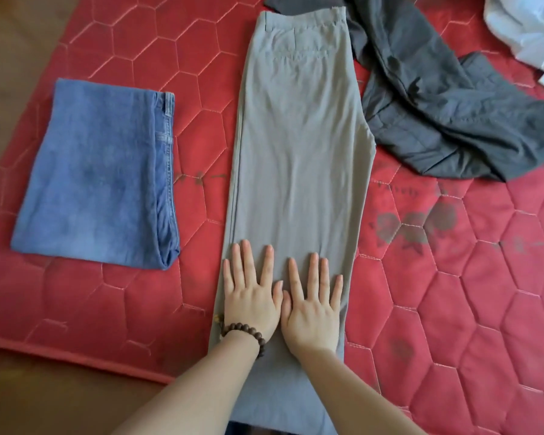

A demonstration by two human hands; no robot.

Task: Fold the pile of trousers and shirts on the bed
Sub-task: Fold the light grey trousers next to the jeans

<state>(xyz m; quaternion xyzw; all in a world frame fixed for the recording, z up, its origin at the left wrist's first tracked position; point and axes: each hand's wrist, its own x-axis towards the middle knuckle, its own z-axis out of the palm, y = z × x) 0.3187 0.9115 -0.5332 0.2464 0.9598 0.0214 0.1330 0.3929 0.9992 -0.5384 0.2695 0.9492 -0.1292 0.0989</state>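
We see the left hand (pixel 251 295), with a brown wooden bead bracelet (pixel 245 334) on its wrist, and the right hand (pixel 313 304) lying flat side by side, fingers spread, palms down on the long grey-taupe woven trousers (pixel 299 146); the thumbs touch; nothing is pinched. The trousers are doubled leg on leg, smooth and faintly creased; their long axis runs 6 to 12 o'clock, waistband at 12, legs under our hands and off the bed edge at 6. At 9 o'clock of them lies a folded blue denim rectangle (pixel 98 174), apart; at 2 o'clock a crumpled dark charcoal garment (pixel 446 114) touches them; all rest on the red hexagon-quilted mattress (pixel 471 277).
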